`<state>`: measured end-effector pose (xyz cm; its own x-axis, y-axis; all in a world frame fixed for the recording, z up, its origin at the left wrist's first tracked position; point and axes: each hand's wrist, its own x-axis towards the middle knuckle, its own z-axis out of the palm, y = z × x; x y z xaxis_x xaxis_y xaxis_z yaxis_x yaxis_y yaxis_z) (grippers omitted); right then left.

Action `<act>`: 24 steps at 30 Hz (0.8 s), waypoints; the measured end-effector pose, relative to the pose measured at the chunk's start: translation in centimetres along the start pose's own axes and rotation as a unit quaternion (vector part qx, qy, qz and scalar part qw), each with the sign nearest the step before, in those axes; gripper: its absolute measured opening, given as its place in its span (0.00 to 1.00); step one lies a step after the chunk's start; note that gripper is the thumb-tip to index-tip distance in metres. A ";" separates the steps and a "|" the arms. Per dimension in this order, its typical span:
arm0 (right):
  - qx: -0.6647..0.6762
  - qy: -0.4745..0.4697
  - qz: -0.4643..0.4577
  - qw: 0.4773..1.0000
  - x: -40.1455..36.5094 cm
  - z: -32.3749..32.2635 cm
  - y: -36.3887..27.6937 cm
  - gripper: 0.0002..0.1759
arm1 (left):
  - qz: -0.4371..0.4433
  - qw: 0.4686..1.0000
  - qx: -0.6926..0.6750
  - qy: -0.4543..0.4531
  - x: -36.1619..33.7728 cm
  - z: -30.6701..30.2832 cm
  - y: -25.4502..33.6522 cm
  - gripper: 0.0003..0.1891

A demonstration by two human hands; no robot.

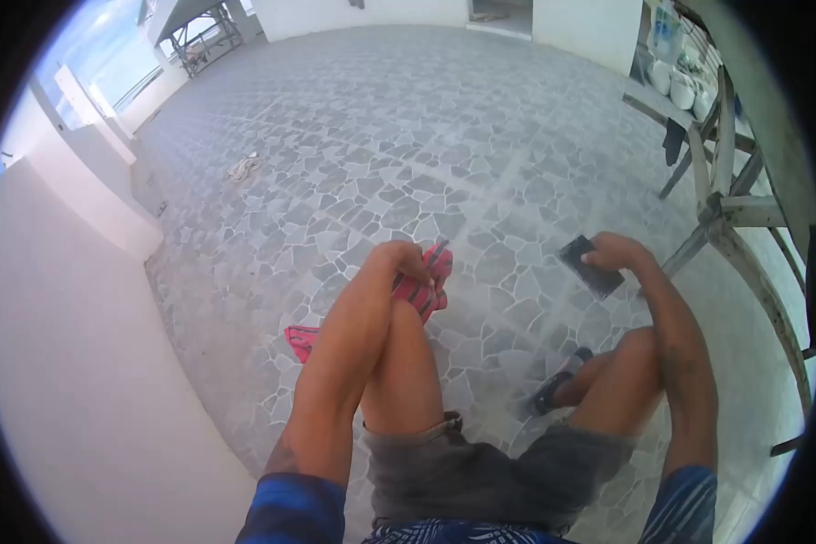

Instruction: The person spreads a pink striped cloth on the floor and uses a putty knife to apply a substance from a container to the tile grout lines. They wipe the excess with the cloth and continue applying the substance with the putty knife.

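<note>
Over my left knee, my left hand (403, 260) is closed on a red cloth with dark stripes (419, 296). The cloth hangs bunched in front of the knee, and another corner of it shows to the left of my forearm. Out to the right, my right hand (616, 253) grips a dark, flat phone (593, 274), thumb on its near face. The phone is held tilted above the floor, apart from the cloth. No writing or picture can be made out on it.
Grey stone-patterned tiles cover the floor (490, 208). A low white wall (72, 299) runs along my left. To the right stands a wooden frame (725, 213), with white containers (680, 86) behind it. A pale crumpled thing (243, 167) lies farther off on the floor.
</note>
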<state>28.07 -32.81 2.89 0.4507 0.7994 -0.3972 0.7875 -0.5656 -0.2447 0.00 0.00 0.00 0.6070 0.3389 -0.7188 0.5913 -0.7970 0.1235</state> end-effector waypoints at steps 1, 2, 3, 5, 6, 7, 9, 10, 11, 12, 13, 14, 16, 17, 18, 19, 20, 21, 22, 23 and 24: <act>0.005 0.000 -0.001 1.000 0.1 0.1 0.1 0.22 | -0.002 1.000 -0.005 -0.002 0.0 0.0 0.0 0.34; 0.011 0.000 -0.001 1.000 0.2 0.1 0.2 0.22 | -0.003 1.000 -0.009 -0.003 0.1 -0.1 0.0 0.34; 0.011 0.012 0.000 1.000 0.4 -0.2 -0.3 0.22 | -0.005 1.000 -0.002 0.005 -0.1 -0.8 -0.2 0.35; 0.011 0.021 0.008 1.000 0.1 -0.2 -0.6 0.22 | -0.006 1.000 0.006 0.006 -0.4 -0.8 0.0 0.35; 0.004 0.022 0.009 1.000 0.0 -0.4 -0.4 0.22 | 0.002 1.000 0.008 0.007 -0.3 -0.8 0.1 0.35; 0.000 0.023 0.010 1.000 -0.1 -0.4 -0.3 0.22 | 0.009 1.000 0.010 0.008 -0.3 -0.8 0.2 0.35; -0.008 0.019 0.017 1.000 -0.3 -0.7 -0.5 0.22 | 0.018 1.000 0.010 0.005 -0.2 -0.7 0.2 0.35; -0.011 0.014 0.022 1.000 -0.4 -0.8 -0.8 0.21 | 0.020 1.000 0.007 0.003 -0.2 -0.7 0.1 0.35; -0.013 0.009 0.027 0.999 -0.6 -0.9 -1.1 0.21 | 0.023 1.000 0.004 0.000 -0.2 -0.7 0.0 0.35; -0.010 0.007 0.026 1.000 -0.6 -0.8 -1.1 0.21 | 0.016 1.000 0.006 0.002 -0.1 -0.6 0.0 0.35; -0.007 0.006 0.025 1.000 -0.5 -0.8 -1.0 0.21 | 0.010 1.000 0.008 0.005 0.1 -0.5 0.0 0.35; -0.003 0.003 0.023 1.000 -0.5 -0.7 -1.0 0.21 | 0.004 1.000 0.010 0.007 0.3 -0.3 0.0 0.35; 0.000 0.006 0.029 1.000 -0.6 -0.7 -1.2 0.21 | 0.012 1.000 0.001 0.013 -1.2 -0.7 0.7 0.35; 0.001 0.007 0.032 0.999 -0.7 -0.7 -1.3 0.21 | 0.017 1.000 -0.003 0.016 -1.9 -0.8 1.0 0.35; 0.001 0.006 0.034 0.999 -0.7 -0.7 -1.3 0.21 | 0.021 1.000 -0.002 0.012 -1.5 -0.7 0.7 0.35; 0.000 0.005 0.036 0.999 -0.7 -0.6 -1.3 0.21 | 0.025 1.000 -0.001 0.009 -1.1 -0.5 0.4 0.35; -0.001 0.005 0.039 0.999 -0.6 -0.6 -1.3 0.21 | 0.029 1.000 0.001 0.006 -0.7 -0.4 0.1 0.35; -0.007 0.009 0.045 0.999 -0.4 -0.5 -1.0 0.21 | 0.030 1.000 0.003 0.007 -0.7 -0.5 0.1 0.35; -0.014 0.012 0.051 0.999 -0.1 -0.2 -0.8 0.21 | 0.030 0.999 0.006 0.008 -0.8 -0.4 0.1 0.35; -0.020 0.015 0.058 0.998 0.1 0.0 -0.6 0.21 | 0.031 0.999 0.008 0.009 -0.8 -0.4 0.1 0.35; -0.017 0.015 0.055 0.998 0.0 0.1 -0.8 0.21 | 0.029 1.000 0.007 0.005 -0.8 -0.3 0.0 0.35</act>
<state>27.42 -32.42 3.05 0.5478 0.7385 -0.3932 0.7461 -0.6438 -0.1697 -0.33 -0.14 0.83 0.6454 0.2976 -0.7035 0.5479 -0.8220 0.1550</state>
